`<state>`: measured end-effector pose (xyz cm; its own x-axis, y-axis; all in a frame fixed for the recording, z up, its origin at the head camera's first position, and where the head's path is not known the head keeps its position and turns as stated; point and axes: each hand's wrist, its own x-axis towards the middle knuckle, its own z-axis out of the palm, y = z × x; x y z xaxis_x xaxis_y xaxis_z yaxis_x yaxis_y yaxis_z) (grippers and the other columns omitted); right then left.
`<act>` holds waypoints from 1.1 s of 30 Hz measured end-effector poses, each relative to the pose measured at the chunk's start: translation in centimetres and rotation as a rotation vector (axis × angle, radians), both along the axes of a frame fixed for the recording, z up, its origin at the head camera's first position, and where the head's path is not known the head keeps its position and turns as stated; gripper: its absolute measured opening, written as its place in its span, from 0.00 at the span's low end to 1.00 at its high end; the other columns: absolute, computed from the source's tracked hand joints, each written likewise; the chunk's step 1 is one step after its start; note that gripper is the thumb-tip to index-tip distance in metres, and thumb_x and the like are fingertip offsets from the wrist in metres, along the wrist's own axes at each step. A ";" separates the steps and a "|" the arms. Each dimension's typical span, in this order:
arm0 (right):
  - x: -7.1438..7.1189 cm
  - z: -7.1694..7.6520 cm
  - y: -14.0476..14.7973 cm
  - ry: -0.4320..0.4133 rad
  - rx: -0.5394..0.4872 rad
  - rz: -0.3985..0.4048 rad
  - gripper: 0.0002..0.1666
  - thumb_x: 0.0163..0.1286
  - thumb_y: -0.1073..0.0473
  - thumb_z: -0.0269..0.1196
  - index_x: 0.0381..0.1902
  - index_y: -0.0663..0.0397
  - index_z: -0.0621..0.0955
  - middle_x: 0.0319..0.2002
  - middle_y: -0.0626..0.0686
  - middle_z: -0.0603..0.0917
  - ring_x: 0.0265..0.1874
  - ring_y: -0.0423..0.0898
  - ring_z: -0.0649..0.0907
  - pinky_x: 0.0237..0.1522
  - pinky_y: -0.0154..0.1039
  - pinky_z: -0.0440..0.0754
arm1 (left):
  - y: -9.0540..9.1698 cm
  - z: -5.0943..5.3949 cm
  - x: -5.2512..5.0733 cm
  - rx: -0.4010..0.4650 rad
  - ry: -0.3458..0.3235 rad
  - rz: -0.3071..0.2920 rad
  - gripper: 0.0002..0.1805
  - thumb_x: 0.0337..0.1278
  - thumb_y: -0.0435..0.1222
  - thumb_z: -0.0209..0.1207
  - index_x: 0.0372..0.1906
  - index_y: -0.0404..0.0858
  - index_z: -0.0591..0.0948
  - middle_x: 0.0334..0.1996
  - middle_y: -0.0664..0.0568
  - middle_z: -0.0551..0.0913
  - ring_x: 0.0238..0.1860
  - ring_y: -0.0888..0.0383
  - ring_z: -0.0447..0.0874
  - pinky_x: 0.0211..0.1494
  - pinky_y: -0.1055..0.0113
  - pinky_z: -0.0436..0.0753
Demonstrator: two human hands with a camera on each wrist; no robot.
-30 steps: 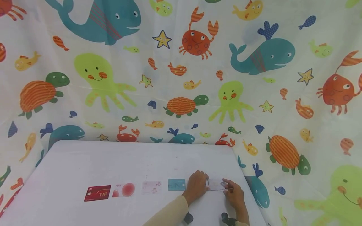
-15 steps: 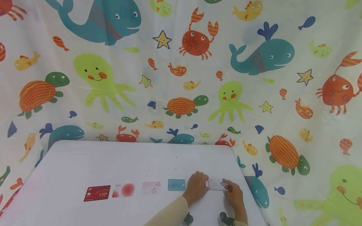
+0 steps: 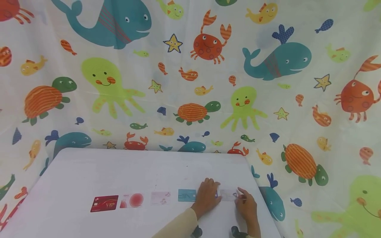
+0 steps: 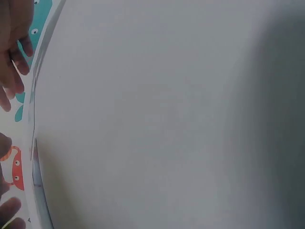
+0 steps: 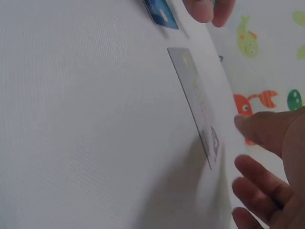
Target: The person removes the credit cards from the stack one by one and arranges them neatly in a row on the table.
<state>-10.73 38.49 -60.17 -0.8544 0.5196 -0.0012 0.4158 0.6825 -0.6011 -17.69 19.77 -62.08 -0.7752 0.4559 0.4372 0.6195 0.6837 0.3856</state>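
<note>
A pale card [image 3: 228, 195] with a faint print lies on the white table, seen at a slant in the right wrist view. My left hand [image 3: 206, 195] is left of it, and a bit of a blue card [image 3: 216, 194] shows beside its thumb. In the right wrist view that blue card [image 5: 161, 13] lies near the left fingertips [image 5: 202, 10]. My right hand [image 3: 247, 204] is at the pale card's right end. Its fingers [image 5: 259, 126] are spread and apart from the card in the right wrist view. The left wrist view shows both hands only partly.
To the left, in a row, lie a teal card [image 3: 187, 195], a pale pink card [image 3: 160, 198], a white card with red circles [image 3: 131, 200] and a red VIP card [image 3: 104, 203]. A sea-animal curtain [image 3: 166, 109] hangs behind the table [image 3: 134, 172].
The pale card, earlier between the fingers of both hands, now lies with the fingers loosened. A blue card now shows beside the left thumb. The head view has shifted slightly.
</note>
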 end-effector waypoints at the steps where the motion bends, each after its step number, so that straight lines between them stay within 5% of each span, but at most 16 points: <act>1: 0.0 0.1 -0.1 0.009 0.017 -0.003 0.29 0.74 0.63 0.64 0.72 0.57 0.77 0.55 0.68 0.85 0.54 0.64 0.82 0.63 0.66 0.80 | -0.1 0.0 0.0 -0.001 0.005 0.006 0.29 0.55 0.54 0.76 0.59 0.46 0.87 0.43 0.54 0.86 0.44 0.59 0.76 0.44 0.70 0.78; 5: -0.2 0.6 -0.8 0.010 0.096 0.000 0.34 0.73 0.56 0.67 0.74 0.56 0.75 0.67 0.70 0.79 0.64 0.70 0.73 0.66 0.72 0.71 | -0.6 0.0 -0.2 -0.008 0.027 0.012 0.37 0.57 0.56 0.74 0.69 0.45 0.82 0.63 0.48 0.84 0.62 0.51 0.80 0.59 0.60 0.85; 11: -0.9 0.8 -1.5 -0.078 0.227 0.031 0.45 0.72 0.45 0.69 0.81 0.51 0.66 0.81 0.74 0.58 0.78 0.79 0.57 0.72 0.83 0.57 | -1.2 -0.5 -0.4 -0.066 0.087 0.003 0.45 0.63 0.61 0.68 0.80 0.46 0.70 0.83 0.41 0.63 0.82 0.38 0.64 0.78 0.44 0.75; 16: -1.1 0.6 -2.3 -0.105 0.293 0.081 0.52 0.72 0.34 0.65 0.84 0.47 0.61 0.84 0.74 0.46 0.80 0.84 0.46 0.74 0.86 0.44 | -1.6 -1.5 -0.7 -0.075 0.153 0.029 0.46 0.63 0.64 0.65 0.81 0.48 0.69 0.85 0.40 0.56 0.83 0.34 0.58 0.80 0.36 0.69; 22: -1.3 0.6 -3.8 -0.096 0.343 0.116 0.54 0.73 0.26 0.59 0.85 0.45 0.59 0.83 0.75 0.47 0.77 0.89 0.44 0.68 0.92 0.39 | -2.5 -2.0 -0.9 -0.081 0.169 0.057 0.48 0.63 0.65 0.64 0.83 0.51 0.65 0.87 0.41 0.51 0.85 0.33 0.52 0.78 0.29 0.65; 26: -1.7 1.0 -4.8 -0.118 0.325 0.130 0.49 0.78 0.28 0.54 0.86 0.43 0.57 0.84 0.75 0.45 0.76 0.91 0.41 0.64 0.94 0.36 | -3.2 -1.9 -1.0 -0.078 0.135 0.052 0.49 0.65 0.65 0.62 0.85 0.53 0.61 0.88 0.42 0.46 0.86 0.31 0.46 0.77 0.24 0.62; 33: -2.2 1.0 -6.0 -0.144 0.268 0.148 0.48 0.79 0.28 0.52 0.87 0.39 0.55 0.84 0.72 0.40 0.75 0.91 0.34 0.59 0.95 0.28 | -4.6 -1.0 -0.5 -0.076 0.147 0.088 0.48 0.64 0.67 0.62 0.84 0.53 0.64 0.87 0.40 0.50 0.85 0.28 0.47 0.71 0.19 0.65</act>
<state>-12.98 32.53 -59.20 -0.9218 0.3875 -0.0071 0.3674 0.8679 -0.3342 -18.19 15.17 -63.10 -0.7437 0.4255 0.5156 0.6021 0.7616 0.2399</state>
